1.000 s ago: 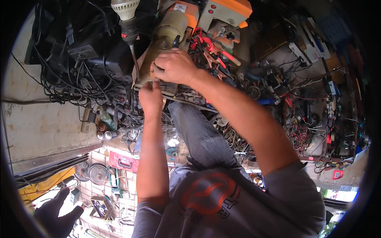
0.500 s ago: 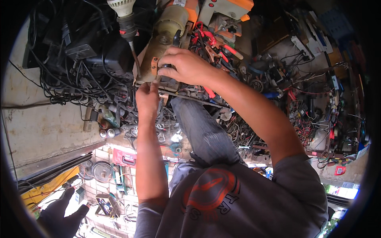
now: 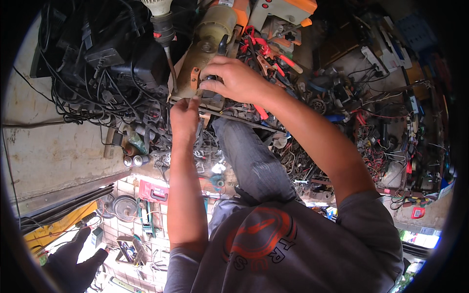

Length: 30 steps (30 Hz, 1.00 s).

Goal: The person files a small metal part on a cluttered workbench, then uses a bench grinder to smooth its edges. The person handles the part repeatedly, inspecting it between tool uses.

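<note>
My right hand (image 3: pixel 232 79) is closed around a small black handle (image 3: pixel 210 78) on a worn, flat bench device (image 3: pixel 181 90). An orange block (image 3: pixel 195 78) with dark holes stands on the device, just left of those fingers. My left hand (image 3: pixel 184 117) is at the device's near edge, thumb and forefinger pressed together. Whatever lies in that pinch is too small to make out. The two hands almost meet at the fingertips. Farther back on the device stand another black handle (image 3: pixel 223 44) and a round yellowish housing (image 3: pixel 215 23).
Black power adapters (image 3: pixel 105 51) with tangled cables crowd the left side. A soldering-iron-like tool with a metal rod (image 3: pixel 163 31) stands beside the device. Red-handled clamps (image 3: pixel 273 58) and heaped wires (image 3: pixel 371 166) lie right. My trouser leg (image 3: pixel 249 161) is beneath the bench edge.
The whole view has shifted slightly, so things sit a little farther right and lower. Both hands keep nearly the same hold on the device.
</note>
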Available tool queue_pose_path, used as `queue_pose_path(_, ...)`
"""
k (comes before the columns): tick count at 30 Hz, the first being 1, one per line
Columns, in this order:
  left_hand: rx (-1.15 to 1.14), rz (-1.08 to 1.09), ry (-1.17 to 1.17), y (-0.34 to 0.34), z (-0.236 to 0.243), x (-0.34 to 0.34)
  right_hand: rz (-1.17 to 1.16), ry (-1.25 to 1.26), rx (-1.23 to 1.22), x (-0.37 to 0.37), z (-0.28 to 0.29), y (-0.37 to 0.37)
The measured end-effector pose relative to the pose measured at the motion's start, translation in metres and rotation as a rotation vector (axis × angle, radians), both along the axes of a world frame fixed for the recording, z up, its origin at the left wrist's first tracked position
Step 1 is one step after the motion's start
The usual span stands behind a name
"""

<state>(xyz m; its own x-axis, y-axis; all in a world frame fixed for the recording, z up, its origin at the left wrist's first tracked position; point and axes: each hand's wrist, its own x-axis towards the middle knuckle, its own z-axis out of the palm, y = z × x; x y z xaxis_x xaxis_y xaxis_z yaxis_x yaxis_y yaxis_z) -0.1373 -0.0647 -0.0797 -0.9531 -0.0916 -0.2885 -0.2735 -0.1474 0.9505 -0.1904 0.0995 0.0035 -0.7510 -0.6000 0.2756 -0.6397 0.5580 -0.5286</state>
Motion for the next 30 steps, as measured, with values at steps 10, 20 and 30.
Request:
queue_pose_path(10, 0.099, 0.026, 0.016, 0.004, -0.007, 0.0, 0.002, -0.011, 0.005, 0.001, 0.002, 0.001)
queue_pose_path(20, 0.022, -0.029, -0.001, 0.0, -0.002, -0.001, 0.01, -0.002, 0.033, -0.001, 0.002, 0.002)
queue_pose_path(30, 0.067, -0.034, 0.038, 0.0, -0.011, -0.004, -0.129, 0.032, 0.397, 0.0, 0.019, -0.01)
